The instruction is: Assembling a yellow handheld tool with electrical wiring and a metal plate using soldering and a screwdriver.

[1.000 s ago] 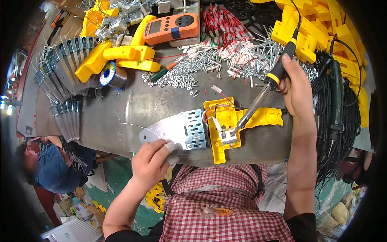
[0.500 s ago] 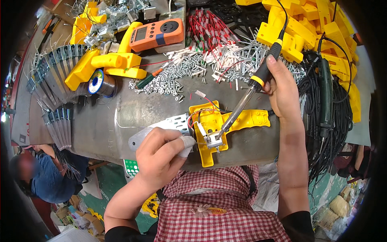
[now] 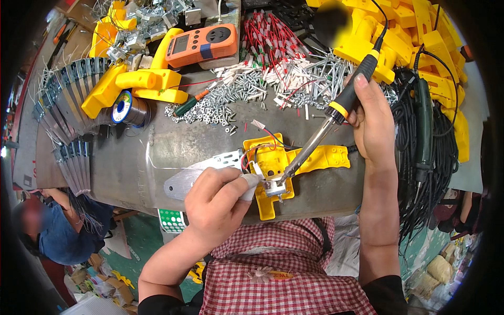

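My right hand [image 3: 374, 113] grips the black and yellow handle of a soldering iron [image 3: 315, 140]. Its tip rests at the metal terminals of a small switch [image 3: 274, 186], seated in an open yellow plastic housing half [image 3: 317, 157]. My left hand [image 3: 218, 202], its fingertips covered in white, pinches a thin solder wire [image 3: 178, 168] close to the switch; the wire trails off left over the bench. Red and black wires and a small white part [image 3: 258, 170] lie in the housing. A flat silver metal plate [image 3: 176, 185] extends left from the housing, partly behind my left hand.
A solder spool [image 3: 122, 107], green screwdriver [image 3: 186, 106] and orange multimeter [image 3: 202, 44] lie at the back left. Beyond the housing are loose screws [image 3: 249, 86] and red wires. Black cables [image 3: 407, 136] and a green-handled tool [image 3: 424, 126] lie right. Another person [image 3: 73, 226] is at lower left.
My left hand has shifted slightly right, closer to the switch. The iron's handle has moved a little right, its tip staying at the switch. The housing has shifted slightly left in view.
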{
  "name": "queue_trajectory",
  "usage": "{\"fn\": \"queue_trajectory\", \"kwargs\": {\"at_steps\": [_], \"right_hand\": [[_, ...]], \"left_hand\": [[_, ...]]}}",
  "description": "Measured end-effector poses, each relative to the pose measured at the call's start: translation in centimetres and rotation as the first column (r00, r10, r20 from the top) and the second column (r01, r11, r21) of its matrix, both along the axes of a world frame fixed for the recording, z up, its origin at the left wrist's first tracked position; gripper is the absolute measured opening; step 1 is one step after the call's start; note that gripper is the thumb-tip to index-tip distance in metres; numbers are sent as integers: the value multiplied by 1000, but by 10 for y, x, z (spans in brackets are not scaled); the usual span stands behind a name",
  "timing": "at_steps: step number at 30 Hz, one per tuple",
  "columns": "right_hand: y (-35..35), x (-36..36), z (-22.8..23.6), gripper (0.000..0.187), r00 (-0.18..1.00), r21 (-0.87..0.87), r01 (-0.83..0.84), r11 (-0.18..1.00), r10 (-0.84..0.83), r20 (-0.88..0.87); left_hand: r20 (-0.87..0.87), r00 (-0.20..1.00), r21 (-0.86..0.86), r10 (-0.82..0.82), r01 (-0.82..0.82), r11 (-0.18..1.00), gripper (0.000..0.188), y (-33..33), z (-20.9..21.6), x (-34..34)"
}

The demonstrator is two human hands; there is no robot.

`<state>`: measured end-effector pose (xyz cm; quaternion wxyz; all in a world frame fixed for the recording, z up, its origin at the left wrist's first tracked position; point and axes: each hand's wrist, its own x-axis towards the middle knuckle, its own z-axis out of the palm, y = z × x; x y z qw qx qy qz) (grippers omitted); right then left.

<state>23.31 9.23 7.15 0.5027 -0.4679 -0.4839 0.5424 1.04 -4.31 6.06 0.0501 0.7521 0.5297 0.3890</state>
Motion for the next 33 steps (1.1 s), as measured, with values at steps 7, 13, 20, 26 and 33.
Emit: {"fn": "queue_trajectory", "kwargs": {"at_steps": [7,13,20,26,33], "right_hand": [[1,3,-1,27,1000,7,-14,1000,14,-5],[-1,-1,2,28,1000,37,-4,999,3,15],[-5,1,7,29,995,92,-5,996,-4,99],[-3,1,5,26,997,96,-37,995,30,69],[-2,2,5,26,998,114,-42,993,36,54]], "left_hand": [[38,999,-17,-2,3,1000,30,-1,-2,0],[25,1000,-13,8,-8,1000,29,0,-3,4],[36,999,-7,14,-14,1000,27,-2,-7,9],[20,1000,-14,3,-3,1000,29,-2,-5,11],[87,995,-38,-39,43,998,22,2,-2,-7]]}}
